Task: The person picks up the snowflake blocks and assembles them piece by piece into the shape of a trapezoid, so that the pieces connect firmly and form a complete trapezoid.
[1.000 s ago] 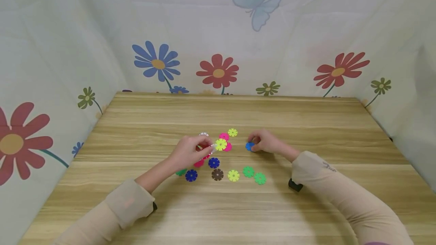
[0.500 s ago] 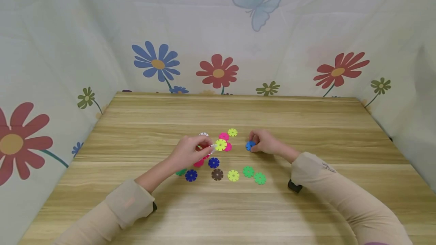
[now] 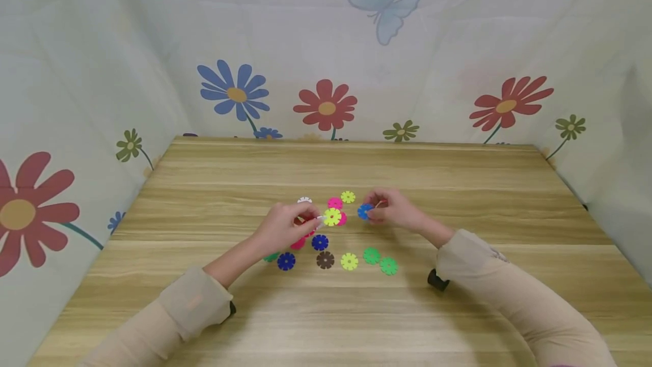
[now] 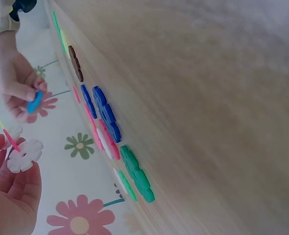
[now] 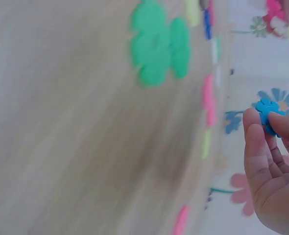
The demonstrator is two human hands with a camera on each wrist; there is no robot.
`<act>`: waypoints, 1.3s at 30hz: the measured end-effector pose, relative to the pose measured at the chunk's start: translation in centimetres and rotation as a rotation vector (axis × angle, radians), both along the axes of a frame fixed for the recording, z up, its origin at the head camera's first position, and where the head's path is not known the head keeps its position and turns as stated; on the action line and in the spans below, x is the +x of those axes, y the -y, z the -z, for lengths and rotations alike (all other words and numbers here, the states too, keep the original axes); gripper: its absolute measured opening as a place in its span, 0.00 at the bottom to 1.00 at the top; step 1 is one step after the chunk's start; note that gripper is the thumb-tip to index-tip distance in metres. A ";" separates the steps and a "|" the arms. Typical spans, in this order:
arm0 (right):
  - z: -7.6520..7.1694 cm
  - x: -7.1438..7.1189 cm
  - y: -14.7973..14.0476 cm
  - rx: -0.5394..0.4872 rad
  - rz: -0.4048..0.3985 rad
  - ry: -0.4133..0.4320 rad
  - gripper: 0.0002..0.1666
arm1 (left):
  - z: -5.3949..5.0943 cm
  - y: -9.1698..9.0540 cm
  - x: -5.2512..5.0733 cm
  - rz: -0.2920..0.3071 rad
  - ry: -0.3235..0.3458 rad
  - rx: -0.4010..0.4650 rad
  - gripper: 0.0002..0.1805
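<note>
Holding, centre left of the head view: the left hand (image 3: 285,225) has a narrow grip, thumb and fingers pinching a white flower disc (image 4: 24,155).
Joined to the white: in the left wrist view a pink edge-on disc (image 4: 11,140) stands against it, and a bright yellow disc (image 3: 333,217) is at the upper end of the pink.
Holding, centre right of the head view: the right hand (image 3: 392,208) has also a narrow grip, with a blue flower disc (image 3: 365,211) between thumb and fingertips, above the counter (image 3: 326,316).
Blue and yellow: near each other but apart, the blue at the right.
Upper middle of the counter: a loose pink disc (image 3: 334,203) lies just beside a loose yellow disc (image 3: 348,197); a loose white disc (image 3: 304,201) is partly behind the left hand.
Below the hands: a navy disc (image 3: 320,242) lies alone; under it, from left to right, come a second navy disc (image 3: 286,261), a brown disc (image 3: 325,260), a pale yellow disc (image 3: 349,261) and two green discs (image 3: 389,266).
Sleeves: both beige (image 3: 193,307).
Background, top of the frame: white cloth (image 3: 285,21) with printed flowers (image 3: 326,107) and a butterfly (image 3: 384,7).
</note>
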State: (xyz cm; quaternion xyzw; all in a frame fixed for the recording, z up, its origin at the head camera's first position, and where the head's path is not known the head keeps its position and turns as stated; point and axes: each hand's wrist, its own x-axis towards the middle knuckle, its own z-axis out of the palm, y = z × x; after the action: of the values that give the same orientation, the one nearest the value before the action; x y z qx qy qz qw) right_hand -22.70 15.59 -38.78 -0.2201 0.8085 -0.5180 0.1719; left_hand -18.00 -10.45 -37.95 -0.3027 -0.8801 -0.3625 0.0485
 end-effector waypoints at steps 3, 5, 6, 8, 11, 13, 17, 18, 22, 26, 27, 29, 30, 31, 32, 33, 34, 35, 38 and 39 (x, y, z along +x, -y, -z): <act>-0.9 0.7 0.5 -0.047 -0.014 -0.039 0.09 | 0.0 -0.1 0.0 -0.003 -0.005 0.006 0.05; -1.4 1.2 0.9 -0.070 -0.009 -0.042 0.09 | 0.0 -0.1 0.1 -0.003 -0.010 0.011 0.05; -1.6 1.4 1.1 -0.080 -0.005 -0.038 0.09 | -0.1 -0.2 0.1 -0.003 -0.012 0.014 0.05; -1.9 1.8 1.4 -0.091 0.005 -0.028 0.09 | -0.1 -0.2 0.2 -0.002 -0.018 0.018 0.05; -2.2 2.2 1.8 -0.107 0.007 -0.029 0.08 | -0.1 -0.3 0.2 0.001 -0.014 0.019 0.05; -2.3 2.4 2.0 -0.117 -0.001 -0.039 0.08 | 0.0 -0.3 0.1 0.001 -0.007 0.014 0.05; -2.4 2.6 2.2 -0.130 -0.014 -0.054 0.07 | 0.1 -0.3 0.0 0.007 0.004 0.010 0.05; -2.4 2.7 2.3 -0.132 -0.017 -0.056 0.07 | 0.1 -0.3 0.0 0.009 0.003 0.010 0.05; -2.5 2.8 2.4 -0.125 -0.023 -0.059 0.07 | 0.0 -0.3 0.0 0.013 0.004 0.021 0.05; -2.7 3.0 2.5 -0.112 -0.030 -0.061 0.07 | -0.1 -0.4 0.1 0.019 0.010 0.034 0.06; -2.7 3.0 2.5 -0.110 -0.033 -0.061 0.07 | -0.2 -0.4 0.1 0.021 0.011 0.034 0.06; -2.8 3.0 2.6 -0.102 -0.034 -0.065 0.06 | -0.2 -0.4 0.1 0.027 0.010 0.033 0.05; -2.8 3.1 2.6 -0.100 -0.035 -0.067 0.06 | -0.2 -0.5 0.1 0.030 0.008 0.033 0.05; -2.8 3.1 2.6 -0.099 -0.035 -0.069 0.06 | -0.2 -0.5 0.1 0.032 0.005 0.031 0.05; -2.8 3.1 2.7 -0.099 -0.038 -0.073 0.06 | -0.2 -0.5 0.1 0.031 0.003 0.031 0.05; -2.8 3.1 2.7 -0.098 -0.040 -0.077 0.06 | -0.2 -0.5 0.1 0.034 0.001 0.034 0.05; -2.8 3.2 2.7 -0.096 -0.044 -0.080 0.06 | -0.3 -0.5 0.1 0.039 -0.002 0.037 0.05; -2.8 3.2 2.7 -0.095 -0.047 -0.085 0.06 | -0.3 -0.5 0.1 0.043 -0.004 0.040 0.04; -2.9 3.4 2.8 -0.109 -0.046 -0.087 0.06 | -0.4 -0.6 0.2 0.053 -0.007 0.054 0.05; -2.9 3.5 2.9 -0.111 -0.040 -0.084 0.06 | -0.5 -0.6 0.2 0.052 -0.009 0.059 0.05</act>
State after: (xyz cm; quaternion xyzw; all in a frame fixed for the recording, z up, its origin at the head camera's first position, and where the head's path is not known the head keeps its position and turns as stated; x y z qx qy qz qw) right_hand -19.23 12.68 -35.89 -0.2669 0.7805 -0.5489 0.1355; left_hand -17.81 -9.81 -37.47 -0.3256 -0.8606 -0.3882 0.0518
